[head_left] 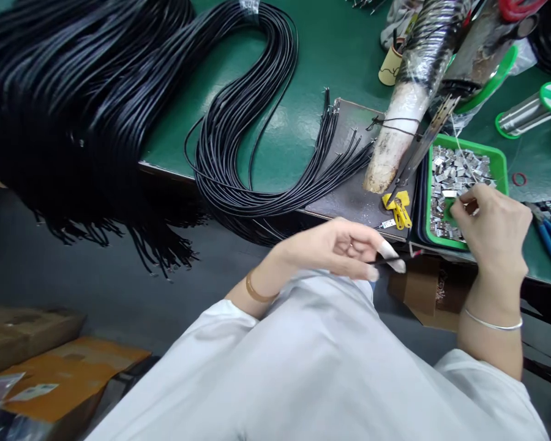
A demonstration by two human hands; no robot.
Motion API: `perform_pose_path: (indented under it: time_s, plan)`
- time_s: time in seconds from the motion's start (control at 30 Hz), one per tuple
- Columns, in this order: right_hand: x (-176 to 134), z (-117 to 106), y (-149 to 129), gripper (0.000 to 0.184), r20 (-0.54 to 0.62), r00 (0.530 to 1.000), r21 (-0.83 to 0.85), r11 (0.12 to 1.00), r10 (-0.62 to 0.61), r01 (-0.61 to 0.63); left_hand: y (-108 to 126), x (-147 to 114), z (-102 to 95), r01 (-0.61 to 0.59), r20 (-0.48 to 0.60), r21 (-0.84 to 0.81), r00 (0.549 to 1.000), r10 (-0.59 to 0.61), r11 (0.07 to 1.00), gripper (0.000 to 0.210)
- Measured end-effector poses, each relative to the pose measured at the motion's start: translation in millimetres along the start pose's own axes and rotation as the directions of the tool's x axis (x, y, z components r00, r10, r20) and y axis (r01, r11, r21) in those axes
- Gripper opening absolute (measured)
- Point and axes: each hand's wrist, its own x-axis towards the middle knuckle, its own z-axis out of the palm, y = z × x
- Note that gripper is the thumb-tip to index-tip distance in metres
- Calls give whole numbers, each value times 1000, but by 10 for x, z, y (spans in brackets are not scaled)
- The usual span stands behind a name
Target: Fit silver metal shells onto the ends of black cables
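Between the thumb and forefinger of my left hand (344,248) is the end of a black cable (388,260), its stripped tip pointing right with red and white wires showing. White covers sit on the finger tips of that hand. My right hand (493,223) is over a green tray (499,160) of small metal connectors (457,166), thumb and forefinger pinched together above them. What the pinch holds, if anything, I cannot make out. A yellow clip (400,211) lies left of the tray, beside a small metal connector (388,224).
A bundle of black cables (239,141) curves over the green table (284,116); a larger heap (73,92) hangs off its left edge. A wrapped white tube (401,116) leans above the board (349,205). Right are a solder wire spool (526,113) and blue-handled pliers (548,239). Cardboard boxes (78,367) stand below.
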Motion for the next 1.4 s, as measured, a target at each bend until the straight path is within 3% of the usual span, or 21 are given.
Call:
perform_pose_path:
  time_s: [0.07,0.1,0.17,0.23,0.27,0.33,0.43,0.5,0.6,0.77,0.83,0.97,1.03,1.17,1.2,1.27,1.4]
  plan:
    - [-55,-66,-54,12,-108,994,129,992,26,-12,-110,122,109,37,-53,-32,998,-39,999,36]
    - [-111,-125,-123,11,-180,982,212,977,50,-11,-163,180,141,19,-160,-15,987,-21,1000,33]
    - [-256,-272,-341,9,-345,924,426,905,168,-6,-258,271,159,-54,-361,40,930,65,998,26]
    - [-402,-411,-631,10,-401,844,628,778,355,-28,-324,318,143,-118,-494,108,856,156,987,21]
    - [-461,-464,-783,9,-418,822,676,737,386,-2,-343,328,132,-138,-530,132,827,188,982,20]
    - [-541,-520,-1060,11,-452,820,698,711,351,81,-352,332,120,-160,-564,166,794,227,973,20]
    - [-567,-488,-1340,11,-352,896,806,575,270,143,-322,327,128,-172,-558,205,788,260,964,19]
    - [-551,-426,-1428,7,-207,952,893,440,227,90,-305,330,137,-183,-544,228,790,281,956,21]
    - [-530,-348,-1456,5,-64,981,956,295,181,8,-315,343,137,-192,-542,259,782,307,947,23]
    - [-541,-350,-1417,9,-99,980,946,323,171,39,-343,366,136,-221,-534,288,771,348,932,14]
    - [-555,-382,-1414,10,-137,979,925,374,154,70,-337,369,139,-209,-535,283,775,335,936,14]
    - [-585,-423,-1429,13,-243,962,840,524,127,143,-304,350,128,-135,-490,198,844,218,971,23]
    - [-587,-387,-1422,12,-210,965,880,461,155,117,-288,330,109,-110,-426,151,890,165,982,27]
    - [-548,-211,-1363,4,2,997,998,56,78,-7,-278,296,61,-180,-354,117,911,210,977,25]
    - [-537,-172,-1352,5,30,998,1000,-7,52,-30,-278,292,51,-202,-346,126,909,234,971,24]
    - [-523,-135,-1351,6,53,997,998,-33,49,-51,-277,289,38,-230,-339,161,901,272,960,19]
    - [-533,-219,-1411,5,-35,977,990,144,211,4,-275,301,38,-261,-446,190,836,320,946,13]
